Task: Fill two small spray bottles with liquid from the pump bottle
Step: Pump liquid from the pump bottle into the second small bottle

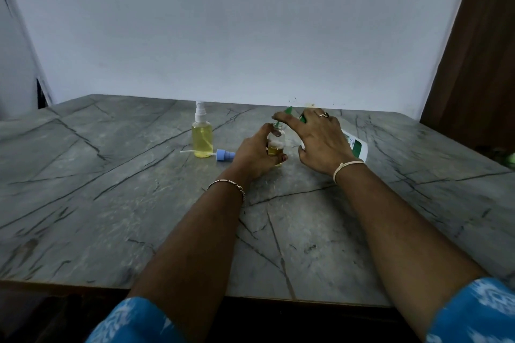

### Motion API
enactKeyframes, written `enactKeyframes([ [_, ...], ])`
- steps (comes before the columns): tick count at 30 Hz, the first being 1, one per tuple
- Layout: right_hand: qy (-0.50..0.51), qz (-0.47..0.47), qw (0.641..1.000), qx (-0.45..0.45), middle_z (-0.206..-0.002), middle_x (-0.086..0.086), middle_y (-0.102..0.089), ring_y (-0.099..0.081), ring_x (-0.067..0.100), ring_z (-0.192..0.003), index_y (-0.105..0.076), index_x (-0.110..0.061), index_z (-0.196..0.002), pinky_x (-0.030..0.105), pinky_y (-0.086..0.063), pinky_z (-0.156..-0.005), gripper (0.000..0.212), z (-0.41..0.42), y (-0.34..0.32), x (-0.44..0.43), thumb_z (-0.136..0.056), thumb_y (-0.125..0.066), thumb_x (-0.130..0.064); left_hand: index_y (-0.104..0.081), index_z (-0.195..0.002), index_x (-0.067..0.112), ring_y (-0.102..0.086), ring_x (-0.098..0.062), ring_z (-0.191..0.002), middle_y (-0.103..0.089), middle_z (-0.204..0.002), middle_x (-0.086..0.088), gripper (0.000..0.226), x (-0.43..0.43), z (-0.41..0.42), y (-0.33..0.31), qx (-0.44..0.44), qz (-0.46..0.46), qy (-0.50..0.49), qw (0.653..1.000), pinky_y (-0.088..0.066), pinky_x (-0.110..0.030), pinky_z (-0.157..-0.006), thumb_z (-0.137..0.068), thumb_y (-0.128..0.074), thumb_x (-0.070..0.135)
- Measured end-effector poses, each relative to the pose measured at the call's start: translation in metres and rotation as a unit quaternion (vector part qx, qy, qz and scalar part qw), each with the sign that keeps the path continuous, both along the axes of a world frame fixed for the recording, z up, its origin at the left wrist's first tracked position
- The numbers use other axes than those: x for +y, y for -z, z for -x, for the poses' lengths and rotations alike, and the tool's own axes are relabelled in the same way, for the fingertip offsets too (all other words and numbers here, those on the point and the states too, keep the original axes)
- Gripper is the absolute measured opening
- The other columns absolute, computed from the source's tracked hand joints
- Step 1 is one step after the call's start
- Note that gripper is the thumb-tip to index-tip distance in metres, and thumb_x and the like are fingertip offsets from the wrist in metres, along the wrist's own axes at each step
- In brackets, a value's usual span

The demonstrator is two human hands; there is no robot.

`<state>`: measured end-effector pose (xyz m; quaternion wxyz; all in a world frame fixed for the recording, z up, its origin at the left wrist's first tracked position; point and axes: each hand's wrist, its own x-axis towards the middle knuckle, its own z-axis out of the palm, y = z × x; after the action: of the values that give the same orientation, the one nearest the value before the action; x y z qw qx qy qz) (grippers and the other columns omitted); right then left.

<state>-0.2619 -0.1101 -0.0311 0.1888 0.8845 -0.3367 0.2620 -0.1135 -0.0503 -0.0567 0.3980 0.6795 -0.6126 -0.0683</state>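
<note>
My left hand (257,154) grips a small clear spray bottle (276,145) that stands uncapped on the table, about a third full of yellow liquid. My right hand (320,139) holds the white pump bottle (355,145) tilted to the left, its green pump nozzle (288,110) just above the small bottle's open neck. The pump bottle's body is mostly hidden behind my hand. A second small spray bottle (202,138), full of yellow liquid and closed with a white sprayer, stands to the left. A blue sprayer cap (224,154) with its white dip tube lies beside it.
The grey marble-patterned table (139,203) runs up to a pale wall at the back. A dark wooden panel (479,50) stands at the right. The table's near edge sits below my forearms.
</note>
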Motion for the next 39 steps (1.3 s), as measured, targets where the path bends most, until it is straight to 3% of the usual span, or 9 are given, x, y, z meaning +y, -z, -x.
enactKeyframes([
  [7,-0.002,-0.017,0.999,-0.031,-0.112,0.008,-0.054,-0.048,0.029,-0.115,-0.034,-0.036,-0.138,0.045,-0.039,-0.097,0.070,-0.007,-0.002,0.000,-0.079,-0.064,-0.013,-0.044,-0.128,0.024,-0.062,-0.024,-0.096,-0.062,-0.114,-0.010,0.059,-0.001,-0.001,0.000,0.003,0.001,0.002,1.000,-0.049,-0.031,-0.083,-0.079,-0.075,0.034],
  [15,0.004,-0.006,1.000,-0.008,-0.115,0.009,-0.053,-0.046,0.030,-0.118,-0.028,-0.038,-0.144,0.045,-0.039,-0.097,0.076,-0.002,0.000,0.000,-0.081,-0.063,-0.014,-0.045,-0.126,0.024,-0.062,-0.023,-0.095,-0.062,-0.113,-0.009,0.055,0.000,0.000,-0.001,0.007,0.002,0.006,1.000,-0.049,-0.031,-0.084,-0.079,-0.075,0.032],
  [22,-0.007,-0.015,0.999,-0.036,-0.112,0.007,-0.055,-0.048,0.029,-0.115,-0.036,-0.034,-0.135,0.045,-0.039,-0.096,0.068,-0.007,-0.002,0.001,-0.077,-0.063,-0.012,-0.042,-0.131,0.022,-0.063,-0.027,-0.102,-0.063,-0.118,-0.009,0.063,-0.003,-0.001,0.001,0.008,0.007,0.003,1.000,-0.048,-0.031,-0.085,-0.079,-0.075,0.033],
  [29,0.001,-0.013,1.000,-0.012,-0.114,0.008,-0.054,-0.046,0.030,-0.117,-0.028,-0.038,-0.144,0.046,-0.039,-0.097,0.077,-0.003,-0.001,-0.001,-0.080,-0.065,-0.013,-0.047,-0.123,0.024,-0.057,-0.017,-0.087,-0.055,-0.099,0.002,0.055,-0.004,-0.003,0.002,0.006,0.017,0.002,1.000,-0.046,-0.026,-0.079,-0.078,-0.076,0.034],
  [36,-0.006,-0.026,0.999,-0.033,-0.112,0.008,-0.055,-0.047,0.030,-0.116,-0.035,-0.036,-0.138,0.045,-0.038,-0.095,0.071,-0.007,-0.003,0.002,-0.078,-0.064,-0.011,-0.044,-0.132,0.021,-0.061,-0.025,-0.101,-0.061,-0.119,-0.010,0.062,-0.004,-0.004,0.000,0.006,0.007,0.009,1.000,-0.047,-0.030,-0.086,-0.079,-0.075,0.032],
  [39,-0.009,-0.027,0.999,-0.046,-0.114,0.007,-0.056,-0.047,0.030,-0.117,-0.038,-0.034,-0.135,0.045,-0.037,-0.097,0.068,-0.010,-0.003,0.002,-0.077,-0.065,-0.010,-0.046,-0.128,0.022,-0.060,-0.020,-0.092,-0.062,-0.113,-0.008,0.059,-0.004,-0.004,0.001,0.007,0.014,0.010,1.000,-0.046,-0.025,-0.080,-0.079,-0.075,0.031],
])
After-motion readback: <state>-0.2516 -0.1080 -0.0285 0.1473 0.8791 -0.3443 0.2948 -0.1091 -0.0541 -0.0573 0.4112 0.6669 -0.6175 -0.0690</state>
